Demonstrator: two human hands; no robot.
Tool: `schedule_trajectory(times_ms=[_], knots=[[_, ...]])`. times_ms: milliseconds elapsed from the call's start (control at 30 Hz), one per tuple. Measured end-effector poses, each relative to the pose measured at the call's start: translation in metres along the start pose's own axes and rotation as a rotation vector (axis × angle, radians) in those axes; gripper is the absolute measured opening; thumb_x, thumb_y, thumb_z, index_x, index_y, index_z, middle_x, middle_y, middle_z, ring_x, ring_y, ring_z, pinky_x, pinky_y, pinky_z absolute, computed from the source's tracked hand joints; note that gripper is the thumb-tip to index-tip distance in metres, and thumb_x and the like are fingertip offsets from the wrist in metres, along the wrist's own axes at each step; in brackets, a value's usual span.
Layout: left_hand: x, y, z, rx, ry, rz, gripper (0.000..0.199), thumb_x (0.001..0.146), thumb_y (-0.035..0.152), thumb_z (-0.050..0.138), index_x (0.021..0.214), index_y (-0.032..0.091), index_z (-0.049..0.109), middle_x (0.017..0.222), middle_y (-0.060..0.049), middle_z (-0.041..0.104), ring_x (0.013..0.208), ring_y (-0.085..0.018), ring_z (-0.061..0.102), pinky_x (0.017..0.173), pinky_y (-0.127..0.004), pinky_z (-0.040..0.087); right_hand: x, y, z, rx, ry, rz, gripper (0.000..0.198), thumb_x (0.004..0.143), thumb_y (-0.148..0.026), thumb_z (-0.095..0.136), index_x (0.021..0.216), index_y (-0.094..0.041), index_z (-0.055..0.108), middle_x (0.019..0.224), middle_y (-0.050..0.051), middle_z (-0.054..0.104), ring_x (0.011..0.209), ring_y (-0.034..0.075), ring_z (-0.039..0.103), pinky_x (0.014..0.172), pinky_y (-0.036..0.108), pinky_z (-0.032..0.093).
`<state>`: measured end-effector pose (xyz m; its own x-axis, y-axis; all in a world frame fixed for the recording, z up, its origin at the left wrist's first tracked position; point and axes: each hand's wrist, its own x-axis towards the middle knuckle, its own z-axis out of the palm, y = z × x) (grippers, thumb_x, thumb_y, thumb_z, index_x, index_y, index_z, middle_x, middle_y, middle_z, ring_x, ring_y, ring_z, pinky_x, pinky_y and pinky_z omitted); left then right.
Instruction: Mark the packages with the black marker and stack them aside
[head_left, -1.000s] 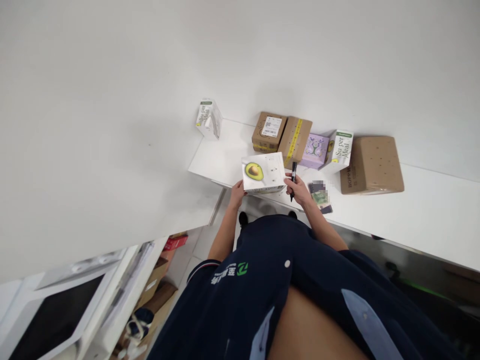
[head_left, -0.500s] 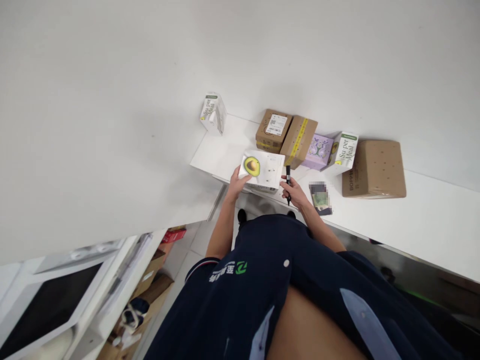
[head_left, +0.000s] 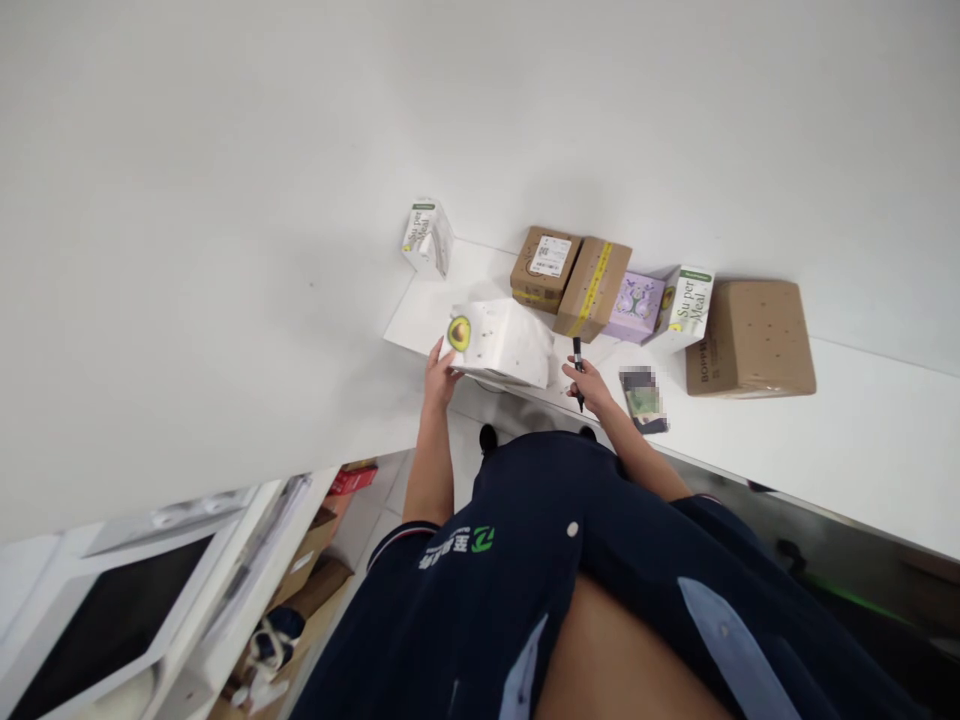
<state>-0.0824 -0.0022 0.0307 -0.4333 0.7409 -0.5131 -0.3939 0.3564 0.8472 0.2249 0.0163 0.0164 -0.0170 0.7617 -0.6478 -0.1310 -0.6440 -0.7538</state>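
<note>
While apart, both hands clamped: left hand (head_left: 437, 366) on avocado box (head_left: 499, 342), right hand (head_left: 589, 381) on black marker (head_left: 577, 356).

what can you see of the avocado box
The avocado box is a flat white carton, cardboard by its look, with an avocado picture near its left end and small dark specks across the top face. It looks shut. It sits tilted at the near edge of the white counter, apparently lifted on one side. The left hand grips its left end; the right hand, holding a black marker, is close beside its right end, apparently not touching.
</note>
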Motion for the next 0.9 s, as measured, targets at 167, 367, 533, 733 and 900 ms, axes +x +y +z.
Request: schedule_trajectory(times_ms=[167, 367, 533, 733, 900], knots=[[0.008, 0.003, -0.006, -0.112, 0.083, -0.033, 0.076, 0.069, 0.04, 0.078, 0.14, 0.033, 0.052, 0.105, -0.004, 0.069, 0.072, -0.012, 0.061, 0.068, -0.027, 0.052, 0.009, 0.002, 0.028, -0.061, -0.098, -0.012, 0.04, 0.074, -0.036, 0.082, 0.102, -0.024, 0.055, 0.06, -0.013, 0.043, 0.037, 0.002, 0.035, 0.043, 0.021, 0.053], [0.005, -0.002, 0.006, -0.061, 0.12, -0.11, 0.066, 0.084, 0.046, 0.065, 0.145, 0.035, 0.045, 0.123, -0.006, 0.064, 0.076, -0.014, 0.064, 0.066, -0.027, 0.054, 0.01, -0.009, 0.044, -0.054, -0.118, -0.093, 0.045, 0.069, -0.047, 0.084, 0.084, -0.023, 0.049, 0.056, -0.014, 0.039, 0.037, 0.002, 0.033, 0.041, 0.02, 0.051], [-0.007, 0.011, 0.02, 0.113, 0.066, 0.019, 0.059, 0.09, 0.058, 0.055, 0.141, 0.029, 0.053, 0.122, -0.008, 0.064, 0.071, -0.014, 0.064, 0.057, -0.025, 0.052, 0.004, -0.024, 0.03, 0.002, -0.051, -0.115, 0.046, 0.076, -0.057, 0.077, 0.083, -0.024, 0.047, 0.057, -0.013, 0.04, 0.036, 0.003, 0.033, 0.038, 0.019, 0.046], [-0.023, 0.026, 0.035, 0.258, 0.044, 0.141, 0.054, 0.097, 0.06, 0.041, 0.133, 0.023, 0.059, 0.104, -0.007, 0.067, 0.065, -0.013, 0.063, 0.055, -0.024, 0.051, -0.009, -0.031, 0.02, 0.023, -0.04, -0.107, 0.043, 0.083, -0.061, 0.069, 0.084, -0.024, 0.048, 0.055, -0.011, 0.045, 0.034, 0.003, 0.034, 0.036, 0.018, 0.044], [-0.022, 0.022, 0.034, 0.301, 0.037, 0.152, 0.059, 0.096, 0.065, 0.037, 0.128, 0.022, 0.061, 0.081, -0.003, 0.063, 0.056, -0.011, 0.058, 0.052, -0.023, 0.048, -0.009, -0.028, 0.016, 0.005, -0.026, -0.065, 0.047, 0.085, -0.066, 0.065, 0.078, -0.023, 0.047, 0.051, -0.008, 0.049, 0.033, 0.004, 0.035, 0.037, 0.02, 0.046]])
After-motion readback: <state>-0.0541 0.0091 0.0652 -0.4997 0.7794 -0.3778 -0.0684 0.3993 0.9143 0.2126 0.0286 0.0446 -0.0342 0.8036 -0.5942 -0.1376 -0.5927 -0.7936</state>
